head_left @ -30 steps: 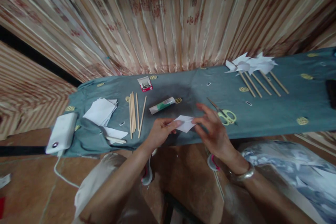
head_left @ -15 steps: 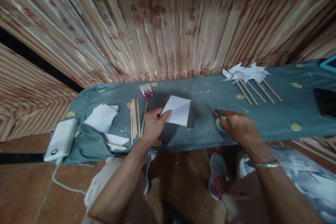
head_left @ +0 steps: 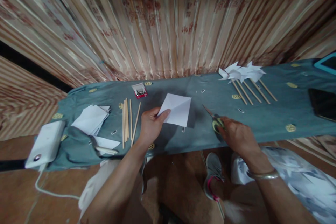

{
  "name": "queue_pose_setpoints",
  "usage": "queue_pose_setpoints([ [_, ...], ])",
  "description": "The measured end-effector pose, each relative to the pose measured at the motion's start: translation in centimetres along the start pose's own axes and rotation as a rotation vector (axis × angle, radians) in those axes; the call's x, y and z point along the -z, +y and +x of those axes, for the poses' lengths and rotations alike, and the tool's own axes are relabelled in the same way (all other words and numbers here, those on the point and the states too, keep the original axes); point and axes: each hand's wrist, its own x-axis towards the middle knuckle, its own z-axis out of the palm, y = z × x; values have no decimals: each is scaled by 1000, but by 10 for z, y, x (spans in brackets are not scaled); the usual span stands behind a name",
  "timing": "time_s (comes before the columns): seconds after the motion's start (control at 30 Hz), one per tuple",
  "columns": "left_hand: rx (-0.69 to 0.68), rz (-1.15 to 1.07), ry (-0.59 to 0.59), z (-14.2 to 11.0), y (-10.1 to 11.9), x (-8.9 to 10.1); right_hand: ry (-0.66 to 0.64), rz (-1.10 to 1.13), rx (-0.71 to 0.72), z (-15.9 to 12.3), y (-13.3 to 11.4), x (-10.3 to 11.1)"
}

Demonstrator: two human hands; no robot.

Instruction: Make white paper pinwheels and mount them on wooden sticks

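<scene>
Between thumb and fingers, my left hand (head_left: pixel 152 125) pinches the left corner of a square white sheet of paper (head_left: pixel 177 109) with a crease showing across it. The sheet is held just above the green cloth. To its right, my right hand (head_left: pixel 236 133) grips a pair of scissors (head_left: pixel 216 123) with yellow-green handles. Their blades point up and left toward the paper, apart from it. Left of my left hand lie several thin wooden sticks (head_left: pixel 126 122). A small red and white box (head_left: pixel 140 91) of metal pins or clips, too small to tell which, stands open behind them.
A stack of white paper (head_left: pixel 90 119) lies on the left of the cloth-covered table (head_left: pixel 199 136), near a white power bank (head_left: pixel 46 143) with a cable. Several paper pinwheels (head_left: pixel 243 72) on sticks lie back right. A dark phone (head_left: pixel 324 103) is at the far right. A curtain (head_left: pixel 168 24) hangs behind.
The scissors have come off the cloth's surface into clearer view in my right hand, handles now showing. My view has shifted slightly right. My left hand keeps its pinch on the paper.
</scene>
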Motion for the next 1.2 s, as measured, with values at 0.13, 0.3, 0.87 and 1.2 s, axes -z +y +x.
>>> queue_pose_setpoints([
  [0.13,21,-42,18,0,-1,0,-4,183,-55,1,-2,1],
  [0.3,23,-100,38,1,-2,3,-92,1050,-251,6,-25,8],
  [0.87,7,-121,201,4,2,41,-655,1716,20,-7,-92,31],
  [1.2,4,-34,132,0,1,34,-677,1747,-14,-6,-95,32],
])
